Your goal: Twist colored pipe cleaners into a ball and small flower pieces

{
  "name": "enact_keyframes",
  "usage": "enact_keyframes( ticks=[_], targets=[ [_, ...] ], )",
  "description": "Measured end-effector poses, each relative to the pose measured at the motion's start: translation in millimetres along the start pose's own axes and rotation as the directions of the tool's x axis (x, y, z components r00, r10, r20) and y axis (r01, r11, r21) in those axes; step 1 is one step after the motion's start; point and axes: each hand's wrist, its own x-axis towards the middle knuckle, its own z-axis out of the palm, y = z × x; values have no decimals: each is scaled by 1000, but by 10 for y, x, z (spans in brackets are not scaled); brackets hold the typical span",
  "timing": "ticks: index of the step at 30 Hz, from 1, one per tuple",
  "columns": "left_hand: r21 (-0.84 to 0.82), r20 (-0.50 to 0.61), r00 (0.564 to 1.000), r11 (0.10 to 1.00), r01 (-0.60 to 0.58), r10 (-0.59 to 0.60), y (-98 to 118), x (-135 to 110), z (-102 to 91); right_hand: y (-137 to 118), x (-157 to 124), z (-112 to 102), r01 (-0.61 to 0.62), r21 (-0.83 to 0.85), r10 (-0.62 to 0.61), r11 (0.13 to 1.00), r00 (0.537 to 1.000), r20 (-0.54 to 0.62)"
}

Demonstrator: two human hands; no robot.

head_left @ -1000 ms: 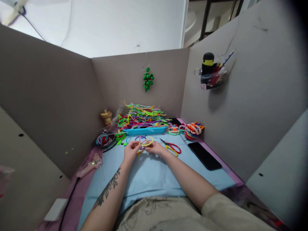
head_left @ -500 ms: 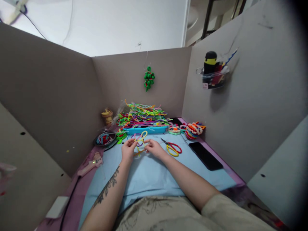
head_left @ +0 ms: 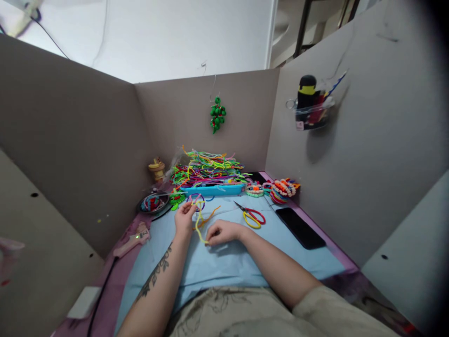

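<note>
A pale yellow pipe cleaner (head_left: 199, 228) stretches between my two hands above the blue work sheet (head_left: 231, 271). My left hand (head_left: 184, 217) pinches its upper end, and my right hand (head_left: 222, 232) pinches the lower end, closer to my body. An orange pipe cleaner (head_left: 210, 216) lies on the sheet just behind the yellow one. Purple pipe cleaner loops (head_left: 199, 199) are behind my left fingertips, partly hidden by them. To the right of my right hand rest scissors (head_left: 253, 217) with one red and one yellow handle.
A blue tray (head_left: 213, 190) heaped with colourful pipe cleaners (head_left: 210, 166) stands at the back. A phone (head_left: 300, 228) lies right, a pink glue gun (head_left: 133, 239) left. Grey panels enclose the table; a plastic holder (head_left: 312, 114) hangs on the right one.
My right hand has moved down toward my body, drawing the yellow pipe cleaner from a loop into a longer strand. My left hand stays nearly in place. The orange pipe cleaner shows more.
</note>
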Motion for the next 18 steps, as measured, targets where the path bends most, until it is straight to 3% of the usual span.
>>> enact_keyframes(
  ticks=[2, 3, 6, 8, 9, 11, 18],
  targets=[
    [7, 39, 999, 1000, -1, 1, -3, -14, 10, 9, 23, -31, 8, -8, -9, 1000, 966, -260],
    [21, 66, 998, 1000, -8, 6, -4, -28, 20, 8, 32, -47, 6, -25, -16, 1000, 912, -409],
    [99, 157, 987, 994, -49, 33, -3, -88, 58, -18, 42, -87, -28, -131, -80, 991, 665, -743],
    [151, 204, 978, 986, -65, 34, 0, -131, 85, -40, 44, -94, -62, -199, -136, 978, 532, -835],
    [170, 223, 974, 983, -68, 29, 1, -150, 96, -46, 48, -90, -76, -222, -157, 972, 493, -855],
    [207, 246, 969, 975, -78, 25, 5, -179, 113, -43, 67, -67, -93, -257, -188, 962, 457, -869],
    [232, 310, 950, 968, -99, 23, 6, -213, 115, 13, 151, 10, -85, -248, -190, 965, 424, -885]
  ],
)
